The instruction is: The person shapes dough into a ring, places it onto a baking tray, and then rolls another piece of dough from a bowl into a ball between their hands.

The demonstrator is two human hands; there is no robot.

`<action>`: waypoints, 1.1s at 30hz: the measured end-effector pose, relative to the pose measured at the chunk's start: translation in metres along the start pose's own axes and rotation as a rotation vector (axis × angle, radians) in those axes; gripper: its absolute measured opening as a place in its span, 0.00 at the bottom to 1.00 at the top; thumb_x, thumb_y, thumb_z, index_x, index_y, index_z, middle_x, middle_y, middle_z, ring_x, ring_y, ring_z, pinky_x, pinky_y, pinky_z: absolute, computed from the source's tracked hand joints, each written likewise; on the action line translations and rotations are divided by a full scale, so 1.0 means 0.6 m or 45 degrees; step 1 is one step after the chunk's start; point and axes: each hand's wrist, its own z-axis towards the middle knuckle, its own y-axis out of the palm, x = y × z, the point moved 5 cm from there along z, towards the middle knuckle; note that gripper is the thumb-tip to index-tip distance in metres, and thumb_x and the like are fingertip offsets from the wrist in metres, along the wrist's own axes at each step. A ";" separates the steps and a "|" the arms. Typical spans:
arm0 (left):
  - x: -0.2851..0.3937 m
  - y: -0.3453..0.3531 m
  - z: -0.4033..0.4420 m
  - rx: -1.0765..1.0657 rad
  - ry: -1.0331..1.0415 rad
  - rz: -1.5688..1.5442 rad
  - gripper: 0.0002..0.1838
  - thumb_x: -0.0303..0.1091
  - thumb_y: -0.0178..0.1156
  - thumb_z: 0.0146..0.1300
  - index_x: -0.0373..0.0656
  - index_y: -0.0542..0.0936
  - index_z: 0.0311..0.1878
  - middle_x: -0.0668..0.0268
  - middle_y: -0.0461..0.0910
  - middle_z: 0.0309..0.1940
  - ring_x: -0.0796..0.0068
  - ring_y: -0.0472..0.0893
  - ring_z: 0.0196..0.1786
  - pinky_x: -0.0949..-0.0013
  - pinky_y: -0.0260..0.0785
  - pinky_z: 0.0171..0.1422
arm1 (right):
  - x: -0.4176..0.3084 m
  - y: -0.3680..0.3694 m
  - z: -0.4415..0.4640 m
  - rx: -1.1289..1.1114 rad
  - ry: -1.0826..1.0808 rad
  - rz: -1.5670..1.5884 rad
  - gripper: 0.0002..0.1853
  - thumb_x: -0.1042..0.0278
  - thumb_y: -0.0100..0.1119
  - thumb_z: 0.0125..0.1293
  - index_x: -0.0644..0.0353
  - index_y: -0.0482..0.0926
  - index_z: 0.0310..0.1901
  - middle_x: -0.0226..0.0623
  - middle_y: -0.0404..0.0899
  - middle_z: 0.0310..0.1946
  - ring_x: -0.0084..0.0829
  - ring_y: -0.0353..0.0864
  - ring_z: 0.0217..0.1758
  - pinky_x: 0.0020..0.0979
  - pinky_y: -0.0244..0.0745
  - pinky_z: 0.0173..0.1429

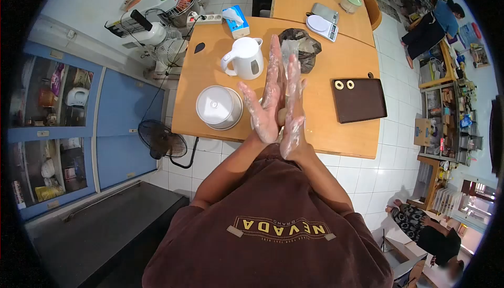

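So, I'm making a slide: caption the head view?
Left hand and right hand, smeared white, hold a pale lump between their palms; two pale rings lie on a dark tray.

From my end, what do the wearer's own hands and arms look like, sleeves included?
Both the left hand and right hand are bare, with whitish smears on palms and fingers. No gloves, rings or watch show. The forearms are bare too; the dark brown shirt has short sleeves and yellow "NEVADA" lettering across the chest.
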 end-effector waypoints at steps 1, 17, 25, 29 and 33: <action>-0.020 -0.014 -0.006 -0.041 -0.006 0.110 0.66 0.91 0.18 0.59 0.46 0.35 0.87 0.67 0.31 0.88 0.57 0.37 0.88 0.41 0.38 0.87 | -0.004 0.005 -0.003 -0.014 -0.019 0.000 0.55 0.20 0.08 0.72 0.62 0.42 0.85 0.51 0.35 0.87 0.53 0.26 0.89 0.59 0.10 0.83; -0.022 -0.020 -0.029 -0.084 0.059 0.416 0.63 0.91 0.17 0.59 0.53 0.35 0.87 0.66 0.29 0.88 0.58 0.37 0.88 0.42 0.38 0.87 | -0.040 0.002 -0.011 -0.026 0.027 0.185 0.55 0.21 0.10 0.73 0.64 0.42 0.84 0.52 0.33 0.87 0.53 0.25 0.89 0.58 0.09 0.82; -0.004 0.017 -0.056 -0.097 0.070 0.390 0.68 0.92 0.16 0.57 0.44 0.35 0.86 0.64 0.32 0.88 0.61 0.35 0.89 0.49 0.29 0.89 | -0.036 -0.007 -0.004 -0.032 0.053 0.164 0.54 0.21 0.10 0.73 0.62 0.43 0.85 0.50 0.35 0.87 0.51 0.26 0.90 0.56 0.07 0.83; 0.035 0.018 -0.029 0.040 0.074 0.255 0.68 0.92 0.16 0.57 0.44 0.35 0.87 0.67 0.33 0.88 0.61 0.37 0.88 0.49 0.30 0.88 | -0.021 0.013 -0.026 -0.091 -0.012 0.098 0.55 0.20 0.08 0.72 0.59 0.43 0.85 0.50 0.35 0.87 0.54 0.25 0.89 0.59 0.05 0.81; 0.000 -0.010 -0.036 0.102 -0.043 0.130 0.66 0.90 0.15 0.58 0.45 0.37 0.87 0.66 0.33 0.88 0.59 0.36 0.88 0.46 0.31 0.89 | -0.030 0.020 -0.032 -0.116 -0.013 0.160 0.57 0.18 0.08 0.70 0.60 0.43 0.85 0.51 0.35 0.87 0.54 0.25 0.89 0.60 0.06 0.81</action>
